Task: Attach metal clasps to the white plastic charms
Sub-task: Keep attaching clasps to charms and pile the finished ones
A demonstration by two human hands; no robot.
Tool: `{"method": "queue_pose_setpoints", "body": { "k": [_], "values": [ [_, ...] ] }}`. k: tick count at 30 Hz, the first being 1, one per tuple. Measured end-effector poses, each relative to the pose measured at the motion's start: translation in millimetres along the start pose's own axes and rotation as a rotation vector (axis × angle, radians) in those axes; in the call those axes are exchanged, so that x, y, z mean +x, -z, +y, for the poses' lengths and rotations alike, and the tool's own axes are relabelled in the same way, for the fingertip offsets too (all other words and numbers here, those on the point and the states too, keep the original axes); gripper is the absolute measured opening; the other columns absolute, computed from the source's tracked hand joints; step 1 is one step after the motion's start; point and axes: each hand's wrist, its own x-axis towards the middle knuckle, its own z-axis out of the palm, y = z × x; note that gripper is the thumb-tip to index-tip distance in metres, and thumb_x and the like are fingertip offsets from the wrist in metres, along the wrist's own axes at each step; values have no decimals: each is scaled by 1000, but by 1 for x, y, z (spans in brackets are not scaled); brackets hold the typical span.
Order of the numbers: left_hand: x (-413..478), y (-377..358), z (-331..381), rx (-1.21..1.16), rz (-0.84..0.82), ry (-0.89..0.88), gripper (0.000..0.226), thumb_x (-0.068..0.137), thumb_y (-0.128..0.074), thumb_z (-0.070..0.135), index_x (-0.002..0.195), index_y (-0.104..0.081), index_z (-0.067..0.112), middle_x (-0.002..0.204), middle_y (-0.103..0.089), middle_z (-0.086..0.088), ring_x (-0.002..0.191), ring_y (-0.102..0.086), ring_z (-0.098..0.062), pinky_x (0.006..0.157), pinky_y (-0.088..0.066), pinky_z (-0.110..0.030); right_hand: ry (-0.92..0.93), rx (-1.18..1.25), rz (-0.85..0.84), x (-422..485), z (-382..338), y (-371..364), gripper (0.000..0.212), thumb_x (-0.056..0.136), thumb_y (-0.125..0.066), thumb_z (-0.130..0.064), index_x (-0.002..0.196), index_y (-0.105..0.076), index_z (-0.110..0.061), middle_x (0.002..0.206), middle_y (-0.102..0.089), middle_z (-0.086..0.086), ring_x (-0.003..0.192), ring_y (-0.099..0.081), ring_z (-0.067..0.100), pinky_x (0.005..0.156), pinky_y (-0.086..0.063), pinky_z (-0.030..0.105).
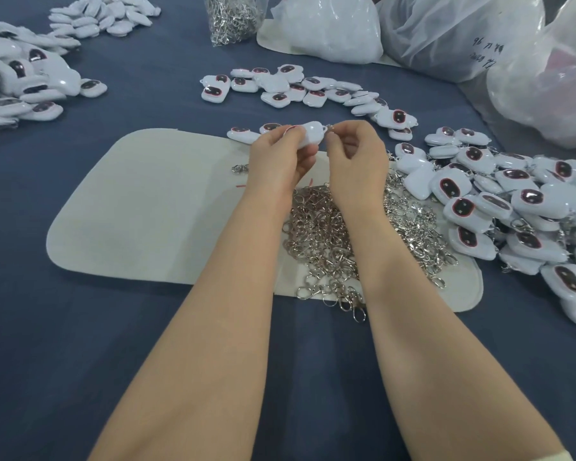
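surface: blue-covered table (80,344) | on it: white mat (147,211), charm piles (275,84), plastic bags (446,34), bagged clasps (233,18)

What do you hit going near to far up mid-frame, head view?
Loose clasp pile → left hand gripping a white charm, right hand pinching a clasp at its tip → arc of charms → clear bag of clasps.

One mat (147,211). On it: one heap of clasps (316,234), uncounted. Around it: four piles of charms (463,207). Beyond it: four bags (326,28). I hold one charm (310,134), one clasp (328,128).
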Motion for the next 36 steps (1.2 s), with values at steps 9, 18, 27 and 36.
{"method": "queue_pose_setpoints", "body": {
  "k": [9, 18, 27, 36],
  "values": [
    [0, 0, -2, 20, 20, 10, 6, 93, -54, 7, 98, -57, 9, 73, -59, -2, 61, -58, -8, 58, -52, -15, 65, -23, 97, -1, 2, -1, 13, 90, -57, -6, 88, -56, -19, 76, -55, -17, 73, -52, -1, 72, -42, 7],
    [-2, -1, -1, 161, 51, -160, 28, 94, -53, 8, 121, -55, 11, 87, -61, -5, 61, -56, -10, 60, -51, -15, 110, -148, 54, 2, 2, 0, 9, 90, -55, -7, 93, -63, -9, 82, -59, -7, 77, -54, 7, 69, -37, 4],
    [-4, -2, -1, 248, 38, -269, 29, 94, -51, 6, 122, -54, 14, 102, -62, -9, 71, -58, -11, 59, -49, -12, 114, -128, -20, -2, 1, 1, 10, 90, -54, -5, 96, -61, -8, 88, -64, -1, 81, -58, 12, 76, -45, 19],
    [-1, 0, 1, -73, 20, 1, 4, 93, -55, 8, 91, -58, 8, 67, -59, -1, 52, -58, -3, 56, -51, -16, 29, -108, -61, -1, 1, 1, 11, 93, -54, -17, 99, -64, -15, 89, -62, -8, 81, -54, 1, 72, -38, 4]
  ]
}}
